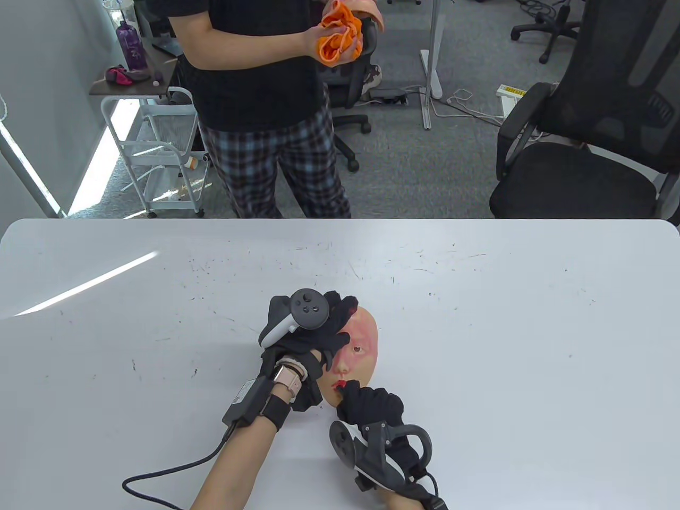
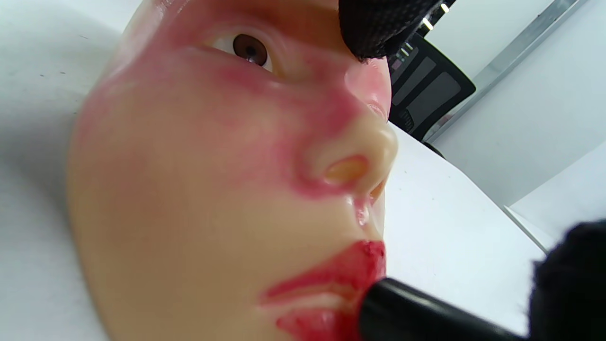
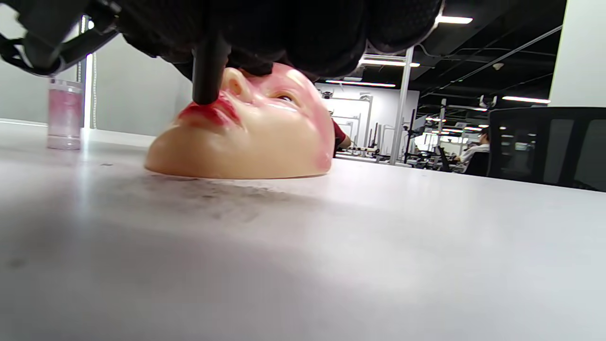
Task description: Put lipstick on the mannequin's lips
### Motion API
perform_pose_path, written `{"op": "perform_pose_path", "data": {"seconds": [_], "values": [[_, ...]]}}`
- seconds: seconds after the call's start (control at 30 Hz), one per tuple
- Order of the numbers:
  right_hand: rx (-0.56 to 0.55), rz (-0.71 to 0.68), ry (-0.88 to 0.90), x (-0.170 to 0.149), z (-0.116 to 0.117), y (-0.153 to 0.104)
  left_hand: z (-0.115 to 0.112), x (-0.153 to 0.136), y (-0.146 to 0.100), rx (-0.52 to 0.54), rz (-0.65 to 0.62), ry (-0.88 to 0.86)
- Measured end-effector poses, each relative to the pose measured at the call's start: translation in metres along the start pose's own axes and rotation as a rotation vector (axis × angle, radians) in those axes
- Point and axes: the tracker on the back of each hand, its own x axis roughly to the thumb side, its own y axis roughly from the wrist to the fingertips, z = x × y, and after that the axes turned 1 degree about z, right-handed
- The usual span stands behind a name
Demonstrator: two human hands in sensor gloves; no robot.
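A flesh-coloured mannequin face [image 1: 361,345] with red-stained cheeks lies face up on the white table [image 1: 531,329]. My left hand [image 1: 319,332] rests on its left side and forehead, a fingertip [image 2: 374,28] by the eye. My right hand [image 1: 372,406] holds a black lipstick tube [image 3: 208,71] whose tip presses on the red lips [image 3: 210,112]. In the left wrist view the tube [image 2: 416,312] meets the right corner of the lips [image 2: 331,284], which are smeared red. The face also fills the right wrist view [image 3: 255,142].
A person in plaid trousers [image 1: 265,95] stands behind the table holding an orange cloth [image 1: 340,32]. A black office chair [image 1: 595,138] stands at the back right, a white cart [image 1: 159,143] at the back left. A clear pink cup [image 3: 65,113] shows in the right wrist view.
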Motion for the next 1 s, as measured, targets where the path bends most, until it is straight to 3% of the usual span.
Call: {"op": "perform_pose_path", "data": {"seconds": [0.27,0.53,0.8,1.0], "values": [[0.017,-0.098,-0.107,0.022,0.000,0.001,0.000,0.000,0.000,-0.002,0.000,0.001],[-0.001,-0.020,-0.082,0.001,-0.001,-0.004,0.000,0.000,0.000,0.000,-0.001,-0.001],[0.032,-0.108,-0.114,0.021,0.001,0.001,0.000,0.000,0.000,0.001,0.000,0.000],[-0.017,-0.055,-0.104,0.006,-0.002,-0.005,0.000,0.000,0.000,0.001,0.002,0.000]]}}
